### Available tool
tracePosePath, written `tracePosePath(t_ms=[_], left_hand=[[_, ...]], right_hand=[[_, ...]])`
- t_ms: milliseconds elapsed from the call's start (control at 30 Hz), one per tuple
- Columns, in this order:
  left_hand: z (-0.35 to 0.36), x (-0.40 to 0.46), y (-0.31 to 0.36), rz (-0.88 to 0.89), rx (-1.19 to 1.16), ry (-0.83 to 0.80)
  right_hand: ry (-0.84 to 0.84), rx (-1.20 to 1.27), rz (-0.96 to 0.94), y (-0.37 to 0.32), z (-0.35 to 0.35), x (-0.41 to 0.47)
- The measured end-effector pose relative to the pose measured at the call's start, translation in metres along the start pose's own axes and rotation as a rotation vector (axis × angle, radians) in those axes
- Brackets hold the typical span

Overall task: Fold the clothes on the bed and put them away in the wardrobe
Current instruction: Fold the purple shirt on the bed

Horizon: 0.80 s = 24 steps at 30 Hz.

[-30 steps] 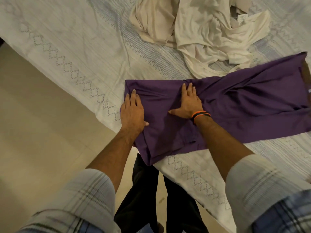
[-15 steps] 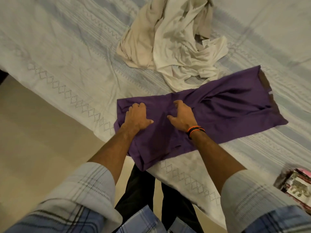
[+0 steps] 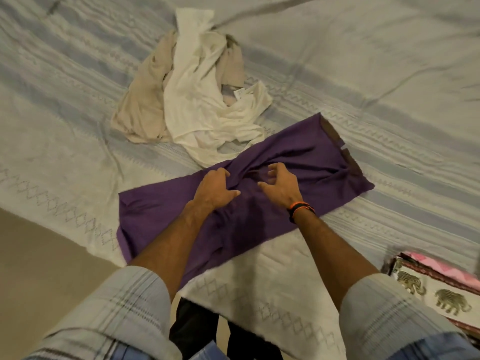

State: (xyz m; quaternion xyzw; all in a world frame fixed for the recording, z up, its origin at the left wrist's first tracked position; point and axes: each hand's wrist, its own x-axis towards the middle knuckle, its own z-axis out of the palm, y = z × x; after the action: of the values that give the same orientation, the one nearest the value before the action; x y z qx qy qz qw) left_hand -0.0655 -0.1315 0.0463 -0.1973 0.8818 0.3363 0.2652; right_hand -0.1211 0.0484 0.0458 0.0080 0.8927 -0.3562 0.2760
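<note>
A purple garment (image 3: pixel 298 162) lies folded lengthwise across the near side of the bed (image 3: pixel 363 61), its brown waistband end at the right. My left hand (image 3: pixel 215 189) rests on the garment's middle with its fingers curled into a bunched fold of the cloth. My right hand (image 3: pixel 279 184), with an orange and black band at the wrist, hovers just beside it, fingers curved and apart, with nothing in it. Behind the garment lies a crumpled heap: a white garment (image 3: pixel 200 100) over a beige garment (image 3: pixel 140 107).
The bed carries a pale blue and white patterned sheet that hangs over its near edge. A folded stack of cloth with an elephant print and a pink piece (image 3: pixel 436 289) sits at the right edge. Beige floor (image 3: pixel 39 268) lies at the lower left.
Both hands have slid rightward along the purple garment from its left end to its middle. They went from pressing flat to curled, and the cloth has bunched up under them.
</note>
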Motion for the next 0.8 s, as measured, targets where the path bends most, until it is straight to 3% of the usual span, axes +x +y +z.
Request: tracePosePath(t_ms=[367, 567, 633, 733, 800], left_hand=[[0.041, 0.091, 0.082, 0.128, 0.064, -0.012], [0.059, 0.135, 0.096, 0.176, 0.163, 0.003], [0.066, 0.145, 0.097, 0.2, 0.176, 0.01], [0.074, 0.147, 0.095, 0.248, 0.158, 0.037], [0.08, 0.145, 0.095, 0.306, 0.127, 0.072]], right_hand=[[0.197, 0.197, 0.313, 0.066, -0.069, 0.103], [0.303, 0.643, 0.579, 0.087, -0.07, 0.173], [0.25, 0.804, 0.601, 0.09, -0.069, 0.191], [0.173, 0.832, 0.526, 0.092, -0.068, 0.21], [0.335, 0.753, 0.467, 0.097, -0.073, 0.215]])
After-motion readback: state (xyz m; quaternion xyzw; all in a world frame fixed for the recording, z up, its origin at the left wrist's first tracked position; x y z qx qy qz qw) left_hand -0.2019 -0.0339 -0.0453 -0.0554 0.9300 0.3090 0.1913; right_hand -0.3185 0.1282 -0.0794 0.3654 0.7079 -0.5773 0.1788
